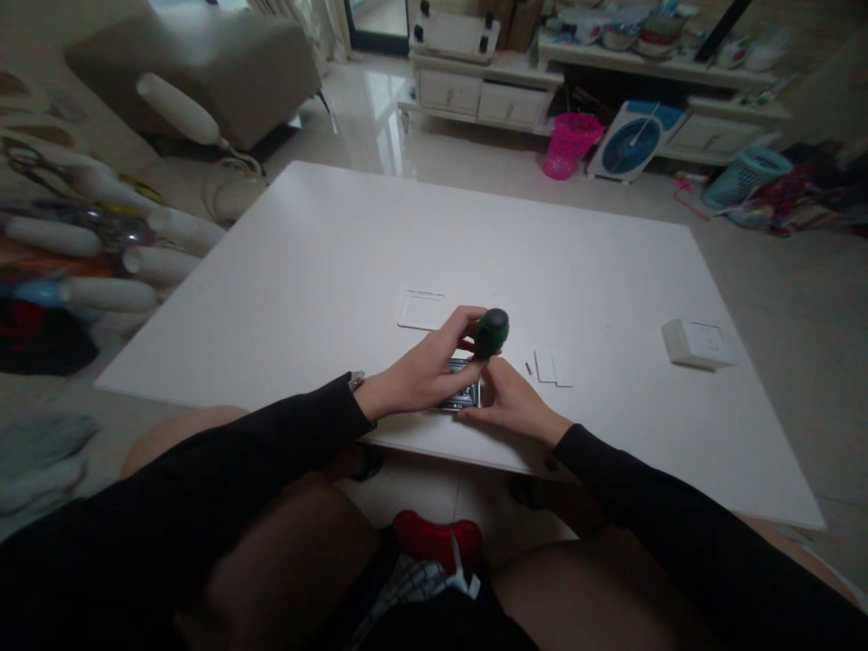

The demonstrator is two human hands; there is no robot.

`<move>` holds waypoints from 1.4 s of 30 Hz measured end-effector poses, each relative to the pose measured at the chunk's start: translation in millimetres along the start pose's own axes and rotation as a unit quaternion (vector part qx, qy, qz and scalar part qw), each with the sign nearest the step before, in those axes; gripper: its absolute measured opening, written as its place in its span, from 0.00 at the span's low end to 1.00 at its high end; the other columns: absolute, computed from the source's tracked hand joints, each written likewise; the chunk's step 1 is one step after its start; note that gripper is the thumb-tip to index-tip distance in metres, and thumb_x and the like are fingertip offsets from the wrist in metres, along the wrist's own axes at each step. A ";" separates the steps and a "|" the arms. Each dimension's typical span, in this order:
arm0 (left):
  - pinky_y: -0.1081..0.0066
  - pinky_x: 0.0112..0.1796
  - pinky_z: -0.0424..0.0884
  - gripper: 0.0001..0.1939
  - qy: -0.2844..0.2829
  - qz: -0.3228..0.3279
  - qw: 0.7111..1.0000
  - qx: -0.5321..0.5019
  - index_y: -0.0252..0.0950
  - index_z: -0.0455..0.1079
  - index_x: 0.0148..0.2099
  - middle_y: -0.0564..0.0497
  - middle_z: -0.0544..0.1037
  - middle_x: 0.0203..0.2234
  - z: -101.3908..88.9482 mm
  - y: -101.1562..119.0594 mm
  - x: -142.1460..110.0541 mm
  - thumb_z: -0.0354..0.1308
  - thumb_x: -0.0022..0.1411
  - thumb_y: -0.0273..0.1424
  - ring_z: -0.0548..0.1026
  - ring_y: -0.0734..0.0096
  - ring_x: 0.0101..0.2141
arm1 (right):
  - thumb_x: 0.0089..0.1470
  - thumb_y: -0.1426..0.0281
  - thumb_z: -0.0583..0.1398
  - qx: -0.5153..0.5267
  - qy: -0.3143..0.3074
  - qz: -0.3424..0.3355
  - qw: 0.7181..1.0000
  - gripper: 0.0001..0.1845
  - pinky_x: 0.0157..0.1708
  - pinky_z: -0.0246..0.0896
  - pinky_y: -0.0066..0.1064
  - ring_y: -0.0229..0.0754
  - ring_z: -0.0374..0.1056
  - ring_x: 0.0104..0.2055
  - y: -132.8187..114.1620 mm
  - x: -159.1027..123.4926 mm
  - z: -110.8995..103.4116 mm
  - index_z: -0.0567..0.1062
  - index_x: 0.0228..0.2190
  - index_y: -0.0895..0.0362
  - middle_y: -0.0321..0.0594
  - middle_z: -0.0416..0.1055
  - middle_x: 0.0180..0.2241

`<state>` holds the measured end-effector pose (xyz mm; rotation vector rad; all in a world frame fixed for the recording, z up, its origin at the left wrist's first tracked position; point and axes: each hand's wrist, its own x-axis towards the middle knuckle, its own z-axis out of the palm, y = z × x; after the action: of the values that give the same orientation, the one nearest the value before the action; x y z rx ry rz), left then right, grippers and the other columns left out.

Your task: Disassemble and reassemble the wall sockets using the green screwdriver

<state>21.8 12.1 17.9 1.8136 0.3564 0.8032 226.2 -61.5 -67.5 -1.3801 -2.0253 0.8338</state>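
Observation:
My left hand (434, 366) is closed around the green handle of a screwdriver (492, 334), which stands nearly upright with its dark end toward me. Under the screwdriver, near the table's front edge, lies a small rectangular wall-switch-like unit (462, 398) with a dark, detailed face; both hands partly cover it. The screwdriver's tip is hidden. My right hand (515, 402) grips that unit by its right side, thumb along the lower edge. Beyond my left hand is a thin white rectangular frame (421, 324). Flat white plates (546, 368) and a tiny brownish piece (529, 369) lie to the right.
On the right part of the white table (339, 244) sits a white box-like piece (695, 345). Rolls and clutter (112, 294) stand at the left. Past the table are a pink basket (570, 145), a blue fan (630, 143) and low cabinets (478, 98).

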 end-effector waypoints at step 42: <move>0.59 0.48 0.75 0.33 -0.026 -0.042 0.998 0.039 0.40 0.52 0.69 0.46 0.73 0.46 -4.0 -2.3 -6.5 0.63 0.67 0.29 0.75 0.64 0.43 | 0.48 0.57 0.76 -0.003 0.002 0.008 1.000 0.38 0.54 0.69 0.56 0.59 0.71 0.55 -1.5 0.4 -0.5 0.69 0.56 0.51 0.49 0.73 0.54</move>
<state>14.7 12.0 14.3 1.8751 0.4325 0.6913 225.6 -61.4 -66.0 -1.4012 -2.0180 0.8329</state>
